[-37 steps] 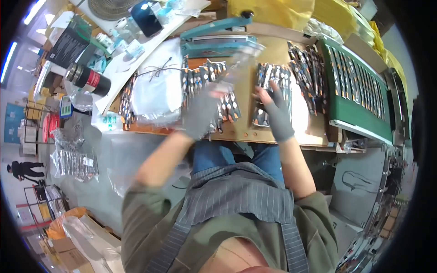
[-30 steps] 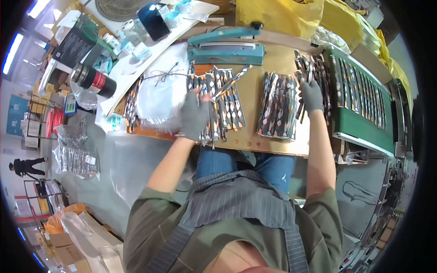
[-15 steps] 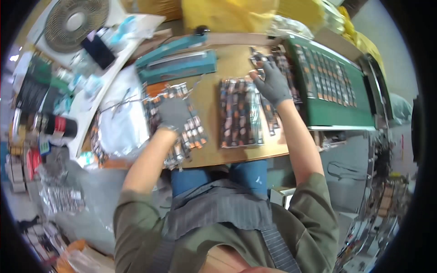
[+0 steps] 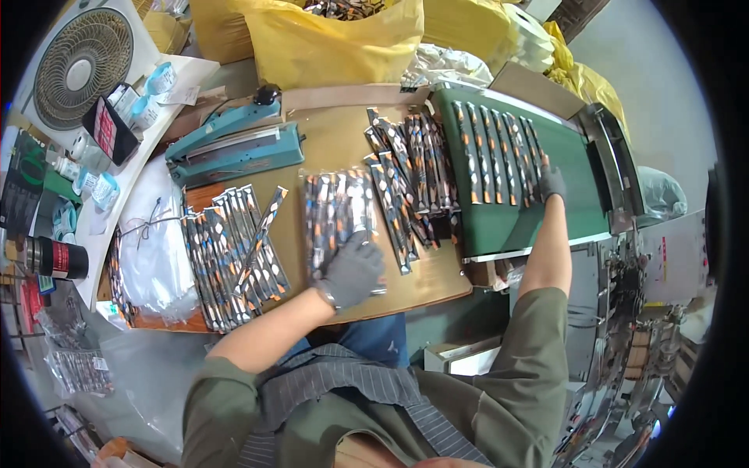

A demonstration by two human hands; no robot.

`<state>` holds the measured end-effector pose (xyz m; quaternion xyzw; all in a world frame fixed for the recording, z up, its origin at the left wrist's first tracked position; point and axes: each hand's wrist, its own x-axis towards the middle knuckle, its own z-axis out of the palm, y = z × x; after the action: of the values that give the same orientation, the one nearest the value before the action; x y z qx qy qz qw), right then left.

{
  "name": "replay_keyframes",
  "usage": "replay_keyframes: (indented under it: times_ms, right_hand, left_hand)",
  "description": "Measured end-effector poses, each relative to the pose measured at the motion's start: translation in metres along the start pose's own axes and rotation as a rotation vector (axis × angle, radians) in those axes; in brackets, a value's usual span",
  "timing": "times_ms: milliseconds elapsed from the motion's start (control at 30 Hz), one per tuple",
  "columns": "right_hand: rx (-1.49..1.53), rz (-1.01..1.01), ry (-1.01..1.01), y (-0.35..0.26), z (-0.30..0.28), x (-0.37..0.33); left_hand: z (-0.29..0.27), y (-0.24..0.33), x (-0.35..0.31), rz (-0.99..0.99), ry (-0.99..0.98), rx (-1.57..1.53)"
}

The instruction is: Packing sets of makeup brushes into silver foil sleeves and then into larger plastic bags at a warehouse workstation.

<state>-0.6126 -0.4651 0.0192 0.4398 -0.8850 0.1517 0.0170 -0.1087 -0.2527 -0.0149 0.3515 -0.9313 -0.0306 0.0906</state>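
My left hand (image 4: 353,271), in a grey glove, lies over the near part of a clear bag (image 4: 328,199) packed with slim dark sachets. Its fingers are apart and rest on the plastic. On the green belt (image 4: 499,230) at the right, several long sachets (image 4: 498,156) stand side by side in a row. My gloved right hand (image 4: 551,183) is at the row's right end, fingers stretched out and touching the last sachet. Loose sachets (image 4: 421,164) are heaped between bag and belt. Another pile of sachets (image 4: 226,257) lies left of the bag.
A teal heat sealer (image 4: 234,156) stands at the table's far left. Clear plastic bags (image 4: 156,242) lie beside the left pile. On a white shelf (image 4: 148,183) are a phone (image 4: 111,131) and small tubs; a fan (image 4: 82,74) stands behind. Yellow sacks (image 4: 335,47) line the back.
My left hand has gone from the left sachet pile to the bag. My right hand has moved right, from the loose heap to the belt. The whole view has shifted.
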Motion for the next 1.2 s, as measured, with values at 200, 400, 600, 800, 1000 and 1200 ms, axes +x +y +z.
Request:
replay_keyframes:
  times_ms: [200, 400, 600, 800, 1000, 1200]
  right_hand:
    - [0.152, -0.724, -0.163, -0.139, -0.017, -0.146]
    - [0.193, -0.708, -0.073, -0.23, 0.035, -0.225]
    - [0.266, -0.345, -0.435, -0.234, 0.055, -0.238]
    - [1.362, 0.008, -1.368, -0.218, 0.074, -0.278]
    - [1.832, -0.401, -0.649, -0.216, -0.017, -0.312]
    - [1.554, -0.848, -0.802, -0.18, -0.072, -0.31]
  left_hand:
    - [-0.012, -0.027, -0.009, -0.396, -0.402, 0.075]
    - [0.022, -0.073, 0.094, -1.01, 0.503, -1.122]
    - [0.019, -0.086, 0.109, -1.151, 0.458, -1.06]
    - [0.002, -0.088, 0.083, -1.272, 0.244, -1.605]
    - [-0.068, -0.047, 0.069, -0.469, 0.65, -1.425]
    - [-0.065, -0.039, 0.041, -0.15, 0.594, -1.28]
